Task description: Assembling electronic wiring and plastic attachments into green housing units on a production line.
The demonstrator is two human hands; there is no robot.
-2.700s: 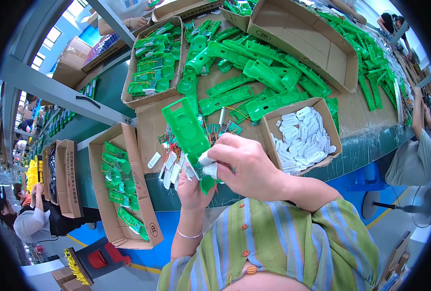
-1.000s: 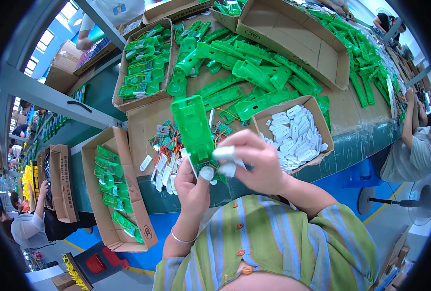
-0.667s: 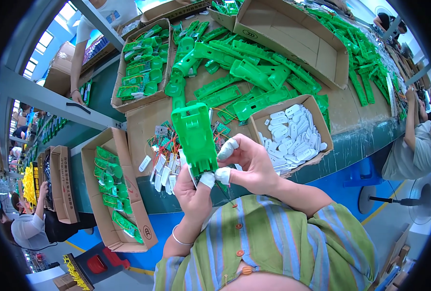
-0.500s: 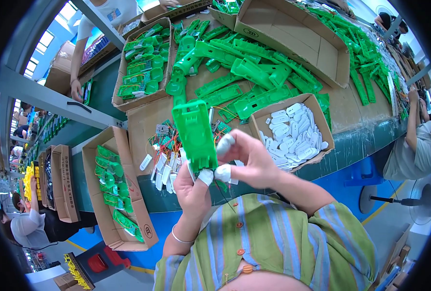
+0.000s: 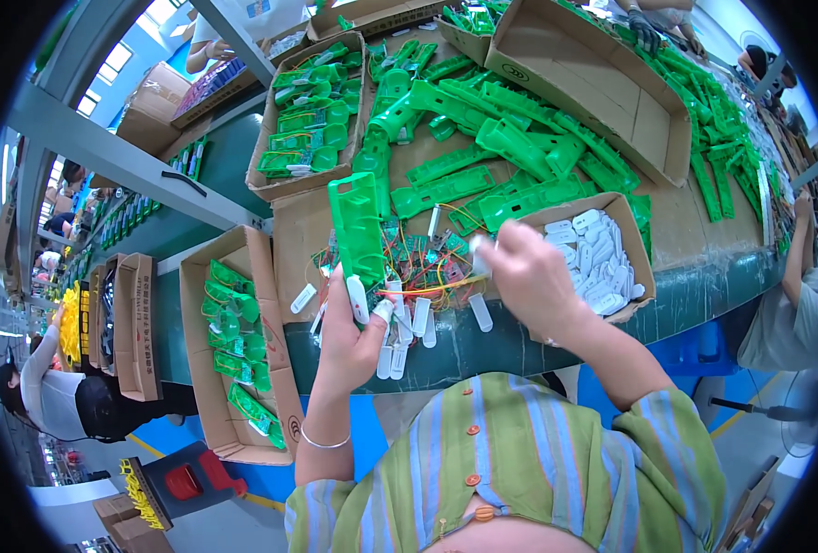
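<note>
My left hand (image 5: 352, 343) grips a long green plastic housing (image 5: 359, 226), held upright and turned partly side-on. At its lower end, by my thumb, sits a white oval cover (image 5: 358, 299). Yellow and orange wires (image 5: 432, 290) stretch from there to my right hand (image 5: 531, 276), which is closed on them and blurred by motion. Pale coverings sit on some fingertips of both hands. Behind and below the housing lies a pile of small circuit boards with red and yellow wires (image 5: 418, 253) and white rectangular parts (image 5: 421, 316).
To the right stands a carton of white oval covers (image 5: 596, 258). Cartons with wired green housings stand at the far left (image 5: 309, 120) and near left (image 5: 239, 346). Loose green housings (image 5: 520, 147) heap behind, beside an open carton (image 5: 602, 88). Other people work around the table.
My right hand has moved away rightward from the housing, drawing wires out. The housing has turned side-on, bringing the white oval cover into sight. The whole view has shifted slightly.
</note>
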